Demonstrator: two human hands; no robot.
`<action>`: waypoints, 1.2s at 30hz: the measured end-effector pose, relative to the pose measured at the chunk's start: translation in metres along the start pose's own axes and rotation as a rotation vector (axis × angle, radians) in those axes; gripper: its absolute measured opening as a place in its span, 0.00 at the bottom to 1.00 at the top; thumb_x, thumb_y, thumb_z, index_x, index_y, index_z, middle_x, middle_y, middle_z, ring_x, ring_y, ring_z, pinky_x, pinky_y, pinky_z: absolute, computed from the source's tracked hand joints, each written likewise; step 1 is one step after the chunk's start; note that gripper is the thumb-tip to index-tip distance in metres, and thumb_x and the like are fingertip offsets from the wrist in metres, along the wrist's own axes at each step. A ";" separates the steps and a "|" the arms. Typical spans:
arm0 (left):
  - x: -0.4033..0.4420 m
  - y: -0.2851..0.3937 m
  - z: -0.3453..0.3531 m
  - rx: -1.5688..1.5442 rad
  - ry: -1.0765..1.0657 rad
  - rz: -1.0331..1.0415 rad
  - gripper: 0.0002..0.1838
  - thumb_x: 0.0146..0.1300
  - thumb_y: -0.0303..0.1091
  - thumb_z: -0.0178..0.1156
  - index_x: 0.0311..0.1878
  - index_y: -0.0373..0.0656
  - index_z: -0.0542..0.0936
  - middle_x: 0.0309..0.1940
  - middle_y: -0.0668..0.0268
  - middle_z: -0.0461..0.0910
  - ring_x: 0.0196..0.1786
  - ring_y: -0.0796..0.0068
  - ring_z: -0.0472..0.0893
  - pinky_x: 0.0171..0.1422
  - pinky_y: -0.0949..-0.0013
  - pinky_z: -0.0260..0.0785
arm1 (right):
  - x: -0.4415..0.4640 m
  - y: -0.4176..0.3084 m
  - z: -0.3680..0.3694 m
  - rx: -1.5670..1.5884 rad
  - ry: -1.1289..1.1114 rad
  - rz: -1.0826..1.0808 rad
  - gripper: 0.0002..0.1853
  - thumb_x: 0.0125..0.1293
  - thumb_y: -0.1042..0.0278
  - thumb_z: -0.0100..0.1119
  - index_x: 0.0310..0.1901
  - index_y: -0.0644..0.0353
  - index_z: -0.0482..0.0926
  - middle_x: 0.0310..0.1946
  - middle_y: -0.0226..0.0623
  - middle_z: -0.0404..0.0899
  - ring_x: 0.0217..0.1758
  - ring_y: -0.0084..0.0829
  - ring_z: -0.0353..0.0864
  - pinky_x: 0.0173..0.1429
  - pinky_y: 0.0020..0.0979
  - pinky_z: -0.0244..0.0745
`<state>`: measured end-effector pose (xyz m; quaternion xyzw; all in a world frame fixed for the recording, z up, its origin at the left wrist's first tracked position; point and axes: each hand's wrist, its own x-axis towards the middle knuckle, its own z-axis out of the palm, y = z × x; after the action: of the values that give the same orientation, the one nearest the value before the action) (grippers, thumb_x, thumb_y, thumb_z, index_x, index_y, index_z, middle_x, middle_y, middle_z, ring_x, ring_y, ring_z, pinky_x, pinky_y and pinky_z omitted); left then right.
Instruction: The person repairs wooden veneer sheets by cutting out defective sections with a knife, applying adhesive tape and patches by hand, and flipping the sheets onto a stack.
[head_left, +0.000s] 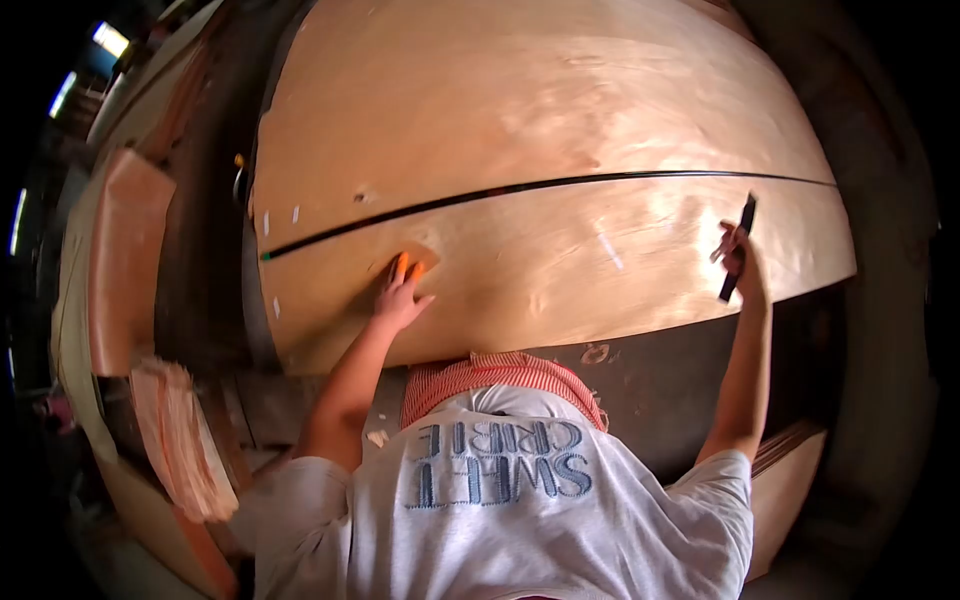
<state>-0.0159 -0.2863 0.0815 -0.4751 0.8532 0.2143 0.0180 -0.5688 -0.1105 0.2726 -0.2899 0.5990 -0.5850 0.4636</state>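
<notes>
A large, thin wood veneer sheet spreads in front of me, with a slightly wavy surface. Across it runs a long thin black strip, green at its left end. My left hand lies on the sheet below the strip, fingers apart, orange covers on two fingertips. On the right, my right hand is closed round a flat black stick-like tool, held over the sheet near its lower right edge. The tool's exact kind does not show.
Reddish veneer sheets hang or lean at the left. Below them is a bundle of ragged veneer pieces. A stack of sheets stands at lower right. Small scraps lie on the dark surface between me and the sheet.
</notes>
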 end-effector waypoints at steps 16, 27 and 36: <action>0.014 -0.031 0.015 -0.034 0.090 0.322 0.35 0.53 0.46 0.58 0.58 0.30 0.63 0.64 0.50 0.51 0.68 0.55 0.51 0.69 0.61 0.48 | -0.038 0.138 0.276 -0.049 -0.442 0.686 0.10 0.63 0.68 0.49 0.43 0.65 0.71 0.20 0.25 0.65 0.14 0.09 0.53 0.17 0.14 0.45; 0.016 -0.034 0.006 -0.087 0.148 0.355 0.34 0.54 0.46 0.56 0.59 0.32 0.62 0.62 0.51 0.56 0.66 0.57 0.54 0.68 0.63 0.49 | 0.038 0.252 0.395 -0.438 -0.082 0.343 0.11 0.61 0.63 0.55 0.25 0.60 0.76 0.13 0.24 0.70 0.14 0.13 0.64 0.17 0.18 0.55; 0.038 -0.028 -0.002 -0.007 0.069 0.474 0.30 0.54 0.47 0.56 0.55 0.35 0.68 0.59 0.54 0.62 0.59 0.58 0.63 0.60 0.59 0.58 | 0.057 0.294 0.402 -0.566 0.096 0.378 0.14 0.53 0.57 0.60 0.28 0.61 0.80 0.18 0.36 0.78 0.23 0.24 0.78 0.27 0.26 0.71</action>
<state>-0.0134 -0.3306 0.0644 -0.2686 0.9403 0.1990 -0.0636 -0.1745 -0.2918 0.0206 -0.2629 0.8019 -0.3123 0.4363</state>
